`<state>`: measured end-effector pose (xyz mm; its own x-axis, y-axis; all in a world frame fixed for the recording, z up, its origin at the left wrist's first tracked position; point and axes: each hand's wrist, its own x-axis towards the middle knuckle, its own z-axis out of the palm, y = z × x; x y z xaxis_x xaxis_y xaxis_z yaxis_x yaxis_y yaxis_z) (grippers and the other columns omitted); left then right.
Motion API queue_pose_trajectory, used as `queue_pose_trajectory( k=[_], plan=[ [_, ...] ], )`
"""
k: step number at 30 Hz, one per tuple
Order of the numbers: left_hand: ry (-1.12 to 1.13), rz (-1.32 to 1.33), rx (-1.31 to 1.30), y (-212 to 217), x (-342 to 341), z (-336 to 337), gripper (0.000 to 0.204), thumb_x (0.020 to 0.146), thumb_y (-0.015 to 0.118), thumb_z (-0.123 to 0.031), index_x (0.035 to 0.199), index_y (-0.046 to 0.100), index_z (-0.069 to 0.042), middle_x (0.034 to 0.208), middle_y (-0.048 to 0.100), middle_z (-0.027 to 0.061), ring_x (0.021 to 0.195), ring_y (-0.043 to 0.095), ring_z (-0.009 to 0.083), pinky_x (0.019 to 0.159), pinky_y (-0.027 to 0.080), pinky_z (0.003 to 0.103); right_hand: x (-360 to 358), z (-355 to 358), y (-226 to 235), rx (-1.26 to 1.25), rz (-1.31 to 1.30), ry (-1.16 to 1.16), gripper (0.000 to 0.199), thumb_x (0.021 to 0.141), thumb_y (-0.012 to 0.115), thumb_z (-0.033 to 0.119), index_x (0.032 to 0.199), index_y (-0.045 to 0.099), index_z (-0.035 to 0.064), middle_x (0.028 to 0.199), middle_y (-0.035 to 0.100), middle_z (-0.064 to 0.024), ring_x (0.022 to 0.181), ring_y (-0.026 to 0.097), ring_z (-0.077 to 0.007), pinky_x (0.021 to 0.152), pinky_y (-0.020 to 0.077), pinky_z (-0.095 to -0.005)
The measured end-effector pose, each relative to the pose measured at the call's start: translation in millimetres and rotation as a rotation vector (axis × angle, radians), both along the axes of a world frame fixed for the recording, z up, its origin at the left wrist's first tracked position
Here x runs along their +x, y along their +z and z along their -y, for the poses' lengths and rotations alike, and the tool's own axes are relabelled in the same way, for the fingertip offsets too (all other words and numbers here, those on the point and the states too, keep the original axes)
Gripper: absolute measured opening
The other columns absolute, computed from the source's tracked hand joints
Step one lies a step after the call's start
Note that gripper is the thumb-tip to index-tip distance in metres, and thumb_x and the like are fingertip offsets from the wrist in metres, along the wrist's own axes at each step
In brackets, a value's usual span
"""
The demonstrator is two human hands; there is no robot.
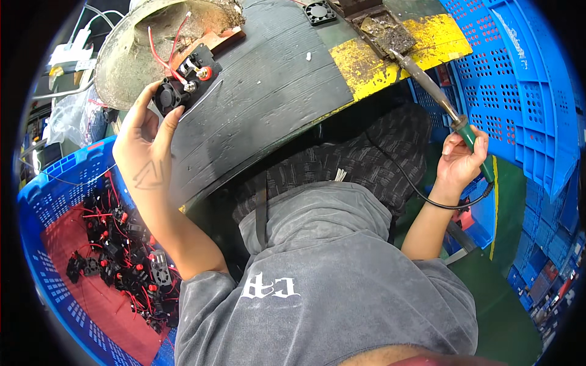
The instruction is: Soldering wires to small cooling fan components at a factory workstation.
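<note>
My left hand (145,137) grips a small black fan assembly (183,82) with red wires and a red terminal, pressed against the dark workbench (268,91). My right hand (461,160) holds a soldering iron (455,116) by its green handle. The iron's tip rests on a dirty sponge pad (387,33) on the yellow-painted part of the bench. A black cord (427,198) loops down from the handle below my wrist.
A blue crate (46,207) at my lower left holds several black fan parts with red wires (122,250). Stacked blue crates (525,79) stand on the right. A loose small fan (318,12) and a round metal dish (131,55) lie on the bench.
</note>
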<state>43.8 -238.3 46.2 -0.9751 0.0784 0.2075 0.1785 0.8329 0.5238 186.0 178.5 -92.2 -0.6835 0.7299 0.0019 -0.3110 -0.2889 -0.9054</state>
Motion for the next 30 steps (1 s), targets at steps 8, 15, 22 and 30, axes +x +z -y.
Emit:
queue_pose_trajectory(
  k=[8, 15, 22, 30],
  plan=[
    [0.020, 0.002, -0.040, 0, 0, 4, 0.047, 0.078, 0.080, -0.014, 0.122, 0.065, -0.008, 0.067, 0.037, -0.0035, 0.060, 0.035, 0.0059, 0.055, 0.032, 0.020, 3, 4, -1, 0.056, -0.047, 0.033, 0.028, 0.093, 0.058, 0.032, 0.102, 0.059, 0.0061, 0.074, 0.064, -0.0152, 0.051, 0.057, -0.0203, 0.043, 0.0429, -0.0241],
    [0.024, 0.017, -0.010, -1, 3, 3, 0.046, 0.079, 0.079, -0.012, 0.123, 0.064, -0.007, 0.067, 0.036, -0.0046, 0.060, 0.034, 0.0053, 0.055, 0.029, 0.020, 8, 4, 9, 0.284, -0.102, 0.121, 0.027, 0.091, 0.059, 0.025, 0.107, 0.056, 0.0030, 0.081, 0.064, -0.0182, 0.058, 0.061, -0.0222, 0.048, 0.0492, -0.0272],
    [0.010, 0.032, 0.032, -1, 4, 0, 0.046, 0.080, 0.078, -0.009, 0.123, 0.063, -0.005, 0.068, 0.036, -0.0055, 0.061, 0.033, 0.0048, 0.054, 0.027, 0.020, 12, -5, 23, 0.601, -0.157, 0.223, 0.030, 0.087, 0.063, 0.013, 0.111, 0.056, -0.0028, 0.094, 0.062, -0.0225, 0.066, 0.064, -0.0268, 0.051, 0.0535, -0.0311],
    [0.043, 0.030, -0.006, 4, 10, 8, 0.045, 0.080, 0.077, -0.007, 0.123, 0.063, -0.004, 0.070, 0.036, -0.0054, 0.062, 0.034, 0.0053, 0.055, 0.030, 0.020, 14, -10, 52, 0.941, -0.091, 0.327, 0.022, 0.084, 0.066, 0.006, 0.103, 0.063, -0.0055, 0.102, 0.060, -0.0222, 0.074, 0.068, -0.0293, 0.059, 0.0583, -0.0326]
  ],
)
